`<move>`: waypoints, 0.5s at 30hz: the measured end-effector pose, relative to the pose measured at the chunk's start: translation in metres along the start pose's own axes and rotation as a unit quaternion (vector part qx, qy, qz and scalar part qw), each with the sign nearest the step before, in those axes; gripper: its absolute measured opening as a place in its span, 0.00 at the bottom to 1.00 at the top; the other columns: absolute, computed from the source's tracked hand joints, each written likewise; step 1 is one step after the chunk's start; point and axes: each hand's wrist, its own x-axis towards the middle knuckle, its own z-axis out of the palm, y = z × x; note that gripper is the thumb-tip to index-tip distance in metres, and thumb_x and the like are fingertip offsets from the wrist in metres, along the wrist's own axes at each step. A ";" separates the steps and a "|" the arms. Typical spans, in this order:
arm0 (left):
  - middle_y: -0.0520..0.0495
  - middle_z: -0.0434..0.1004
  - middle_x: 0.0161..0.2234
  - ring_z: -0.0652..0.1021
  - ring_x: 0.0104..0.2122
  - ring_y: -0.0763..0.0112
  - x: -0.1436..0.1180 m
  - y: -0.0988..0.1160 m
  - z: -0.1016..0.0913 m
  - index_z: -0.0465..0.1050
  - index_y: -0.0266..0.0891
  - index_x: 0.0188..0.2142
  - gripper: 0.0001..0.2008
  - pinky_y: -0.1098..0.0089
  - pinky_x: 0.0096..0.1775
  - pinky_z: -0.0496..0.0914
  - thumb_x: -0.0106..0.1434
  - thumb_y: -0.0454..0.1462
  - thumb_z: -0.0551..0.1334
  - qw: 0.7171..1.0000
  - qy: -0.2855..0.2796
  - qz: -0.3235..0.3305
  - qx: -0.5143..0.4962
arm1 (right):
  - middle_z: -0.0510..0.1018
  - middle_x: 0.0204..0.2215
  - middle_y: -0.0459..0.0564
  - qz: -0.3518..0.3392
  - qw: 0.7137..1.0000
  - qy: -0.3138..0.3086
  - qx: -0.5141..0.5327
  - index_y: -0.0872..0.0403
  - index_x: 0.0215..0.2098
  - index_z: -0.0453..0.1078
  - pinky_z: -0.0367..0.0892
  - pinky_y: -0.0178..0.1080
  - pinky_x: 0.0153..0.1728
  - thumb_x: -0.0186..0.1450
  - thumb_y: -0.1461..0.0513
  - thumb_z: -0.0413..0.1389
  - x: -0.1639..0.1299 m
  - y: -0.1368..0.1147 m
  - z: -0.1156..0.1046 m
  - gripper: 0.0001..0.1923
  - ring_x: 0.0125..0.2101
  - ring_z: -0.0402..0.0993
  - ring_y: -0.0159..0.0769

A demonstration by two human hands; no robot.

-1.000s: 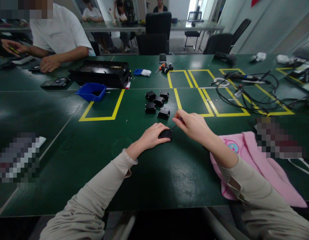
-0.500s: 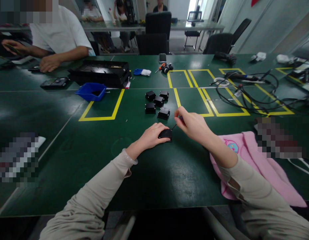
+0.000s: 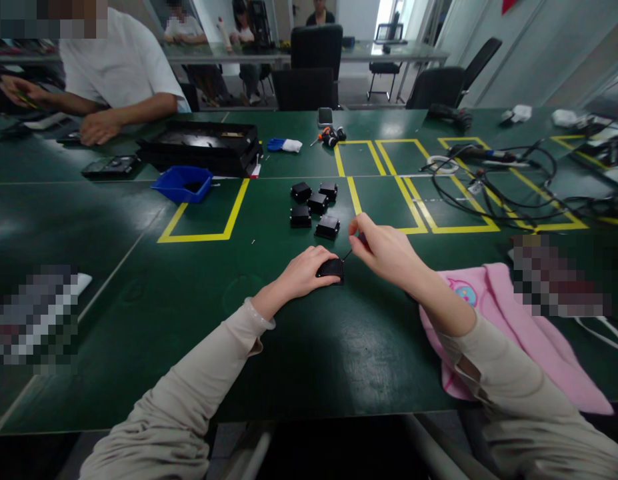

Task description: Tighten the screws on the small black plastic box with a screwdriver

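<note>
On the green table, my left hand (image 3: 309, 271) grips a small black box (image 3: 331, 268) by its sides, thumb at the near edge and fingers at the far edge. My right hand (image 3: 383, 250) is closed around a screwdriver (image 3: 347, 254). Its thin shaft slants down to the right-hand corner of the box, where the tip meets it; whether a screw sits there is too small to tell. Just beyond my hands lies a loose group of several similar black boxes (image 3: 317, 203).
Left of the boxes sit a blue scoop-like tray (image 3: 183, 185) and a large black case (image 3: 203, 143). A pink cloth (image 3: 503, 333) lies under my right forearm. Coiled cables (image 3: 493, 193) spread at the right. Across the table, a person in a white shirt (image 3: 123, 67) handles something.
My hands, the screwdriver and the box keep practically the same position. The co-worker's raised hand at the far left has shifted slightly left.
</note>
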 end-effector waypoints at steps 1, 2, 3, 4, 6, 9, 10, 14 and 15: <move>0.45 0.71 0.47 0.71 0.46 0.60 0.000 0.000 0.000 0.67 0.41 0.50 0.20 0.62 0.47 0.68 0.63 0.48 0.62 1.000 -0.001 0.000 0.000 | 0.75 0.26 0.47 -0.001 1.000 0.000 -0.004 0.53 0.43 0.64 0.49 0.36 0.26 0.70 0.53 0.42 0.000 0.000 0.000 0.15 0.25 0.68 0.34; 0.45 0.71 0.47 0.71 0.46 0.60 0.000 0.000 0.000 0.67 0.41 0.50 0.20 0.62 0.47 0.68 0.63 0.48 0.62 1.000 -0.001 -0.001 0.000 | 0.75 0.26 0.47 -0.002 1.000 -0.002 -0.009 0.53 0.42 0.64 0.49 0.36 0.26 0.70 0.52 0.41 0.000 0.001 0.000 0.16 0.25 0.68 0.34; 0.45 0.71 0.47 0.71 0.46 0.60 0.000 0.000 0.000 0.67 0.41 0.50 0.20 0.62 0.47 0.68 0.63 0.48 0.62 1.000 -0.001 -0.001 0.000 | 0.75 0.26 0.47 -0.003 1.000 -0.004 -0.013 0.52 0.41 0.65 0.49 0.36 0.26 0.70 0.51 0.41 0.000 0.001 0.001 0.17 0.25 0.68 0.34; 0.45 0.71 0.47 0.71 0.46 0.60 0.000 0.000 0.000 0.67 0.41 0.50 0.20 0.62 0.47 0.68 0.63 0.48 0.62 1.000 -0.001 0.000 0.000 | 0.75 0.25 0.47 -0.002 1.000 -0.006 -0.016 0.52 0.41 0.65 0.49 0.36 0.26 0.70 0.51 0.41 0.000 0.001 0.001 0.17 0.24 0.68 0.34; 0.45 0.70 0.47 0.71 0.46 0.60 0.000 0.000 0.000 0.67 0.42 0.50 0.20 0.62 0.47 0.68 0.63 0.48 0.62 1.000 -0.001 0.000 0.001 | 0.75 0.26 0.47 0.001 1.000 -0.008 -0.014 0.53 0.43 0.65 0.49 0.36 0.26 0.70 0.53 0.41 0.001 0.001 0.001 0.16 0.24 0.68 0.34; 0.45 0.71 0.47 0.71 0.46 0.60 0.000 0.000 0.000 0.67 0.42 0.50 0.20 0.63 0.47 0.68 0.63 0.48 0.62 1.000 -0.001 0.001 0.001 | 0.76 0.28 0.48 0.007 1.000 -0.003 -0.002 0.54 0.46 0.63 0.51 0.36 0.27 0.69 0.57 0.42 0.001 0.000 0.001 0.14 0.25 0.69 0.34; 0.45 0.71 0.46 0.71 0.46 0.61 0.000 0.000 0.000 0.67 0.41 0.50 0.20 0.63 0.47 0.68 0.63 0.48 0.62 1.000 -0.001 0.002 0.001 | 0.76 0.28 0.48 0.007 1.000 -0.001 0.001 0.54 0.47 0.63 0.51 0.36 0.27 0.69 0.57 0.42 0.001 0.000 0.001 0.14 0.26 0.69 0.34; 0.45 0.71 0.46 0.71 0.46 0.61 0.000 0.000 0.001 0.67 0.41 0.50 0.20 0.63 0.47 0.67 0.63 0.48 0.63 1.000 0.005 0.006 0.001 | 0.76 0.26 0.47 0.003 1.000 -0.003 -0.009 0.54 0.45 0.64 0.50 0.36 0.27 0.70 0.54 0.41 0.001 0.002 0.002 0.16 0.25 0.69 0.34; 0.45 0.71 0.46 0.71 0.46 0.61 0.000 0.000 0.001 0.67 0.41 0.50 0.20 0.63 0.47 0.67 0.63 0.48 0.63 1.000 0.006 0.007 0.001 | 0.75 0.26 0.47 0.003 1.000 -0.004 -0.016 0.53 0.44 0.65 0.49 0.36 0.26 0.70 0.53 0.41 0.001 0.002 0.003 0.17 0.24 0.68 0.34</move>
